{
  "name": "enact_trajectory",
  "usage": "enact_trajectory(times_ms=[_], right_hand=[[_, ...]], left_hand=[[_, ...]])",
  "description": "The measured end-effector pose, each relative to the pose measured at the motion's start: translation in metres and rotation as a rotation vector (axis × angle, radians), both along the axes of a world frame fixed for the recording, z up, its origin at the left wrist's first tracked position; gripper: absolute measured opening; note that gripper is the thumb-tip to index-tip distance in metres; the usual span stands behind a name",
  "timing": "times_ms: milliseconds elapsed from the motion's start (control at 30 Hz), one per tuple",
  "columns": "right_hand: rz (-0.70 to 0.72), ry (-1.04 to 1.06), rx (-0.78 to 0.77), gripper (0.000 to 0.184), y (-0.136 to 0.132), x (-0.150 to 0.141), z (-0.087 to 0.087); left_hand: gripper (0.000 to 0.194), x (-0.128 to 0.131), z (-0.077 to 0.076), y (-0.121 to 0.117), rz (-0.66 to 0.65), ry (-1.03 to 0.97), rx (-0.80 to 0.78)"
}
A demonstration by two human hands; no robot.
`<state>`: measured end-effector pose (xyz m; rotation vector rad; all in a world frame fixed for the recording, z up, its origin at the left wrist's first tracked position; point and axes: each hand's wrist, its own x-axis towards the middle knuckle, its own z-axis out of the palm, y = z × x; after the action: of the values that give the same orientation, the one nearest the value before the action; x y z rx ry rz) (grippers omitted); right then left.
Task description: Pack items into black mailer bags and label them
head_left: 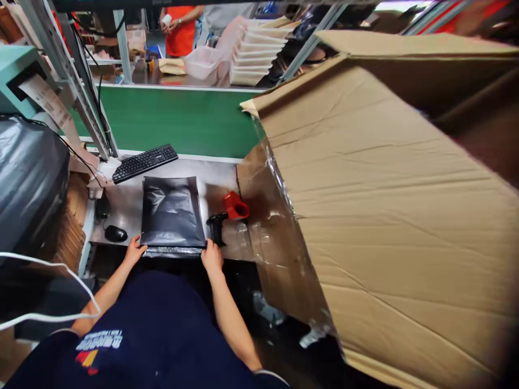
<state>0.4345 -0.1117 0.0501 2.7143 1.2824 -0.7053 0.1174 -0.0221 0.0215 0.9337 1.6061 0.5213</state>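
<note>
A black plastic mailer bag (172,212) lies flat on the steel worktop (219,178) in front of me. My left hand (134,249) grips its near left corner with fingers closed on the edge. My right hand (212,256) pinches the near right corner the same way. Just right of the bag lie a black handheld scanner (216,224) and a red tape dispenser (235,206).
A black keyboard (145,161) and mouse (115,233) sit at the back left. A large cardboard box flap (385,205) fills the right side. A green conveyor belt (178,121) runs behind. A person in orange (180,24) stands beyond it. A black bag bundle (28,178) is at left.
</note>
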Motion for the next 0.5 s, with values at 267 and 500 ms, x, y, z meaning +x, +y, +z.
enact_trajectory(times_ms=[267,500], right_hand=[[0.54,0.356,0.315,0.026,0.006,-0.08,-0.011],[0.837,0.527,0.316,0.022,0.049,-0.156,-0.018]], left_hand=[[0.033,-0.013,0.002,-0.028,0.144,-0.137,-0.252],[0.024,-0.021,0.019,-0.036,0.151,-0.224,-0.261]])
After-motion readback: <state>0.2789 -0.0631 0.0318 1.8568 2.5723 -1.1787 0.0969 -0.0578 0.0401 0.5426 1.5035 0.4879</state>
